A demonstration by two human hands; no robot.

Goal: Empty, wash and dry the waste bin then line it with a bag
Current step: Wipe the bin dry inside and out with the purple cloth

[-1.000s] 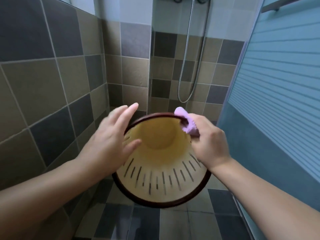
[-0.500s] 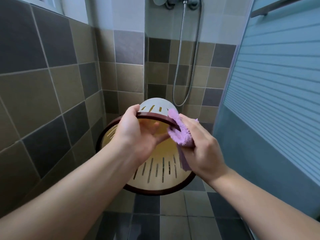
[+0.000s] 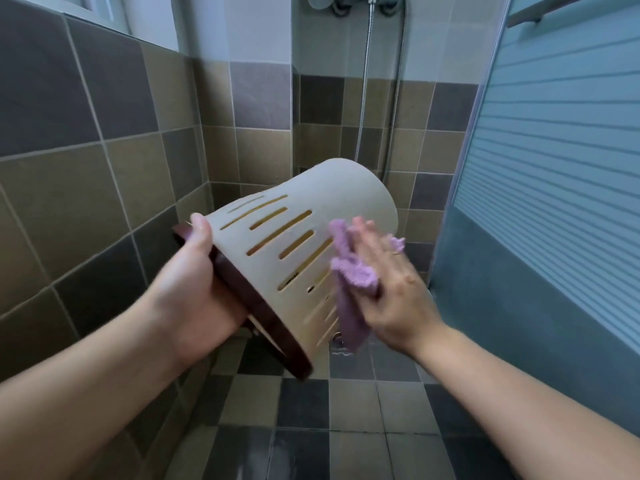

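Head view: a person stands in a tiled shower stall, holding a cream slotted waste bin (image 3: 304, 237) in the air, tipped on its side with the base pointing away. The left hand (image 3: 194, 289) grips its dark brown rim (image 3: 263, 317). The right hand (image 3: 388, 282), fingers fairly straight, presses a purple cloth (image 3: 349, 271) flat against the bin's outer wall. This looks like the drying step. Next, the bin likely needs turning so the cloth reaches unwiped sides. A shower hose (image 3: 363, 98) hangs behind; a blue door (image 3: 554, 168) stands close on the right, limiting elbow room.
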